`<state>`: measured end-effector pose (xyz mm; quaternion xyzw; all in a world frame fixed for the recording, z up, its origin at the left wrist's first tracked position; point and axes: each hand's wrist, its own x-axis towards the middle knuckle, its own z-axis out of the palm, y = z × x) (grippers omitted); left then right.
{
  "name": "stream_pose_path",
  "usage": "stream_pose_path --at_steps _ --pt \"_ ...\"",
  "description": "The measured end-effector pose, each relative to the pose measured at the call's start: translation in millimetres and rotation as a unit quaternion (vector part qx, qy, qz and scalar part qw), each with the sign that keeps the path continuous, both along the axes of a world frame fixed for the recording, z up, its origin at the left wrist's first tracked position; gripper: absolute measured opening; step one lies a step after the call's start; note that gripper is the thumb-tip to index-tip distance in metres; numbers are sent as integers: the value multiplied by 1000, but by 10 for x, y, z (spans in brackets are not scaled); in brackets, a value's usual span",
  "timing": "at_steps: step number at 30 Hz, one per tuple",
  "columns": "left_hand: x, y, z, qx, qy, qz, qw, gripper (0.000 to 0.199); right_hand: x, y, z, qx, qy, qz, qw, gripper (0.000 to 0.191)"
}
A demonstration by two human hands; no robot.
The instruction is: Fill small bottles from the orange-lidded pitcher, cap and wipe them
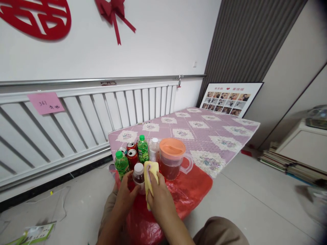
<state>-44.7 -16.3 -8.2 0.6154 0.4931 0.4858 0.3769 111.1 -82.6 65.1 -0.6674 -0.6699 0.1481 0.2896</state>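
My left hand is curled around a clear plastic bottle with a white cap, which stands upright on the red plastic sheet. In my right hand is a folded yellow cloth, pressed close to the right side of that bottle. Behind my hands stand a green-capped bottle, another green bottle, red cans and a second white-capped clear bottle. To the right is a clear pitcher with an orange lid and dark liquid inside.
A red plastic sheet covers the near end of a surface with a purple flowered cloth. A white radiator runs along the wall behind. A photo board leans at the far end. My knee is at lower right.
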Motion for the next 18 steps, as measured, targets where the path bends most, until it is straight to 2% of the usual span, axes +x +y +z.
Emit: stream_pose_path --at_steps 5,10,13,16,18 --pt "-18 71 20 15 -44 -80 996 55 -10 -47 44 -35 -30 -2 999 75" --pt "23 79 10 1 -84 -83 993 52 -97 -129 -35 -25 -62 -9 998 78" --pt "32 83 14 2 -70 -68 995 61 -133 -182 -90 -20 -63 -6 998 81" --pt "19 97 84 8 -28 -77 997 76 -133 -207 -102 -22 -61 -1 998 80" --pt "8 110 149 23 6 -90 996 74 -121 -204 -100 -21 -61 0 998 78"
